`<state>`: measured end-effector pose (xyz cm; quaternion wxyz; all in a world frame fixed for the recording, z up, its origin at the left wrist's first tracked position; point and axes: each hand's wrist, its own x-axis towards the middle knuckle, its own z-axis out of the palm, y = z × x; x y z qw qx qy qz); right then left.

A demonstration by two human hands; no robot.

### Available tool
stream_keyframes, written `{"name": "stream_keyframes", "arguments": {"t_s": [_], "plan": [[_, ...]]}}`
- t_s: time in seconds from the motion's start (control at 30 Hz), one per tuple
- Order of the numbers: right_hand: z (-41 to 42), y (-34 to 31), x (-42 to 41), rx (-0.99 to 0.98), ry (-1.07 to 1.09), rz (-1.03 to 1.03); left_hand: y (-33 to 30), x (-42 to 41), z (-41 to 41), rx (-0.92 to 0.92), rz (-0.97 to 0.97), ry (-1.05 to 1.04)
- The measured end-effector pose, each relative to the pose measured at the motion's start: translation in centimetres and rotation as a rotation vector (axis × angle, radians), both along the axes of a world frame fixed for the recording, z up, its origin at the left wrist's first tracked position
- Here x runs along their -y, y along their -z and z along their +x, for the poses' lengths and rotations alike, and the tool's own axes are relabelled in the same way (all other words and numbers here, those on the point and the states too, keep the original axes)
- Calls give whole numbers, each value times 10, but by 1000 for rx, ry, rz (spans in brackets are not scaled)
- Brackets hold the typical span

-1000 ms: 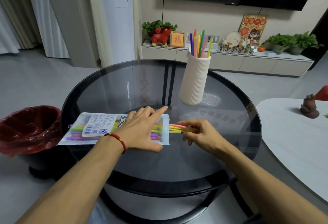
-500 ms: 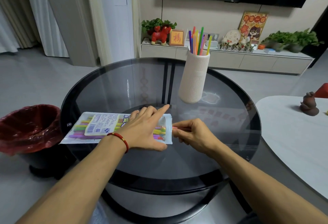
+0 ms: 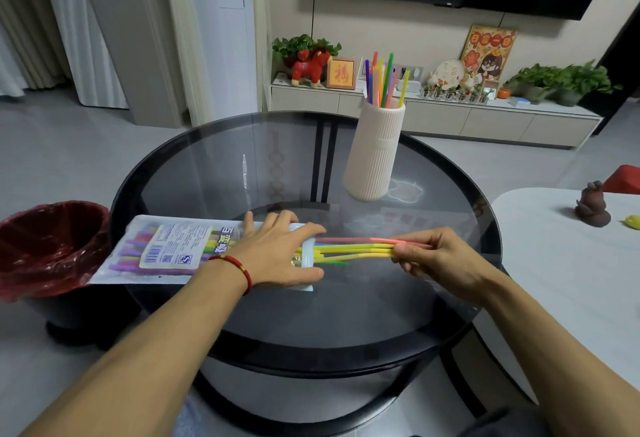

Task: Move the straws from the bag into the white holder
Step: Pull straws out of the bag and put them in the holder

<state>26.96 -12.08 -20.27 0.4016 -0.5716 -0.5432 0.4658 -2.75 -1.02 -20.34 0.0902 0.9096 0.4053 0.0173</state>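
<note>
Straws (image 3: 353, 250) lie horizontal, pinched by right hand (image 3: 440, 256).

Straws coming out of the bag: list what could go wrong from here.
1. The right hand pinches several straws only at their tips; one could slip loose as they clear the bag.
2. The left hand presses flat on the bag near its mouth; if it lifts, the bag may slide along the glass table.
3. The holder is tall, narrow and already holds straws; a careless insertion might tip it.
</note>
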Motion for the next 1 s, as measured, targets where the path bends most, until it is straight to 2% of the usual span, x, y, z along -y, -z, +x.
{"name": "stream_keyframes", "arguments": {"t_s": [0.2, 0.3, 0.4, 0.47, 0.53, 0.6, 0.7, 0.8, 1.0], "plan": [[1, 2, -2, -262, 5, -20, 4, 8, 13, -14, 93, 19], [-11, 1, -5, -452, 59, 9, 4, 10, 17, -32, 110, 18], [-29, 5, -8, -637, 112, -71, 0, 9, 18, 5, 128, -9], [-49, 9, -9, -597, 55, -180, -2, 10, 20, 41, 149, -26], [-76, 15, -13, -522, 33, -199, -2, 13, 23, 51, 170, -12], [-104, 19, -22, -491, 91, -84, -2, 17, 27, 35, 166, 10], [-126, 20, -34, -463, 308, 75, -2, 18, 27, 24, 196, 6], [-120, 19, -40, -504, 440, 64, -1, 15, 22, -7, 192, -12], [-76, -6, -42, -490, 457, 60, -1, 6, 12, -42, 127, -38]]}}
